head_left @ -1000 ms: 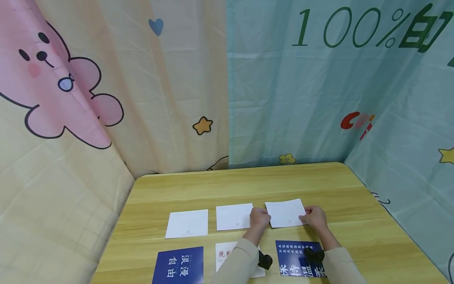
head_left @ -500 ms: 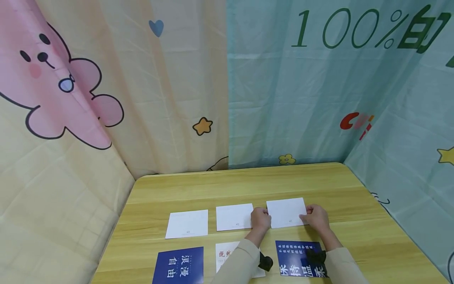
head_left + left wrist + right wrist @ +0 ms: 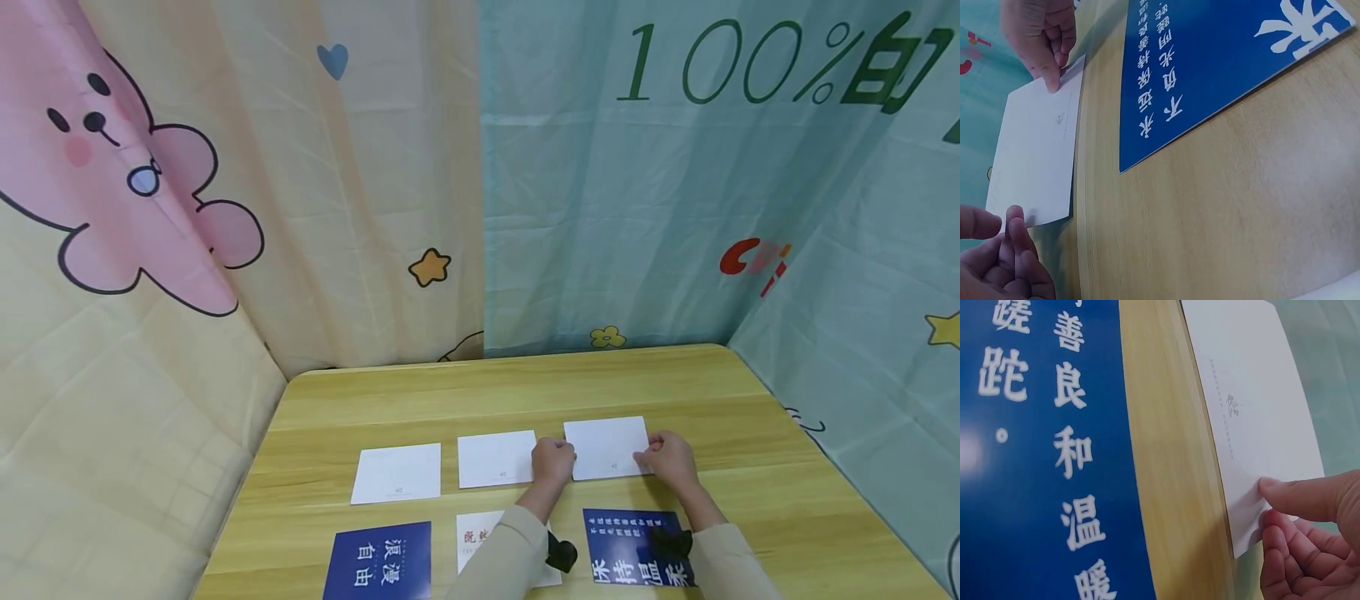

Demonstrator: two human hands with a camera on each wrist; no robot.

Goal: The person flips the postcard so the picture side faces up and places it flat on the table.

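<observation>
A white card (image 3: pixel 606 448) with small grey print near its lower edge is held between both hands at the right end of the back row. The left hand (image 3: pixel 553 461) pinches its left edge; in the left wrist view that thumb and the fingers (image 3: pixel 1017 240) meet at the card's corner. The right hand (image 3: pixel 670 459) grips the opposite edge, thumb (image 3: pixel 1310 494) on the white face and the other fingers curled beneath. In the left wrist view the card's near edge stands slightly off the wooden table (image 3: pixel 1210 206), with a shadow under it.
Two more white cards, one at left (image 3: pixel 396 473) and one in the middle (image 3: pixel 491 460), complete the back row. In front lie a blue card (image 3: pixel 378 560), a white card with red lettering (image 3: pixel 474 533) partly under the left sleeve, and another blue card (image 3: pixel 618 546). Curtains (image 3: pixel 600 208) hang behind the table.
Both hands have shifted slightly to the right with the white card. Its tilt has lessened, and its far edge looks straighter than a second ago. The other cards stay put.
</observation>
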